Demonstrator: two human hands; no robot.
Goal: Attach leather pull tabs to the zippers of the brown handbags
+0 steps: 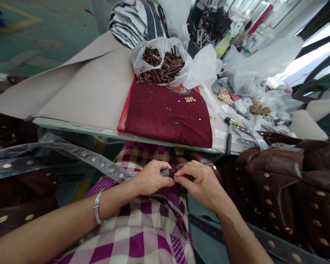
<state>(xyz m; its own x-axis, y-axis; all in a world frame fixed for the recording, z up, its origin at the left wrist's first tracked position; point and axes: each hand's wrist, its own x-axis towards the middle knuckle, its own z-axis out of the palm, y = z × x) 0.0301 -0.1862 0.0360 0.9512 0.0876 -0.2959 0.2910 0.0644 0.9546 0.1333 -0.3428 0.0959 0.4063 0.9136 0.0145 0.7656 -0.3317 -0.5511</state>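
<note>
Left hand (150, 178) and right hand (202, 181) both pinch one brown leather strap (178, 171), near centre. Studded leather pile (277, 183) at right looks done. The far bag of straps (161, 64) looks full, so much is left.

Up on the table (71, 126), a maroon knitted cloth (167, 117) lies flat, a few gold rings (190, 99) scattered on it. Right behind it, touching its far edge, sits an open plastic bag (143, 51) full of brown metal pieces (162, 68). A hammer (229, 137) rests just beside the cloth. A cardboard sheet (93, 88) spreads across the other side. Studded brown leather (277, 176) is heaped below the table edge, and a clear studded strip (71, 150) trails opposite.
</note>
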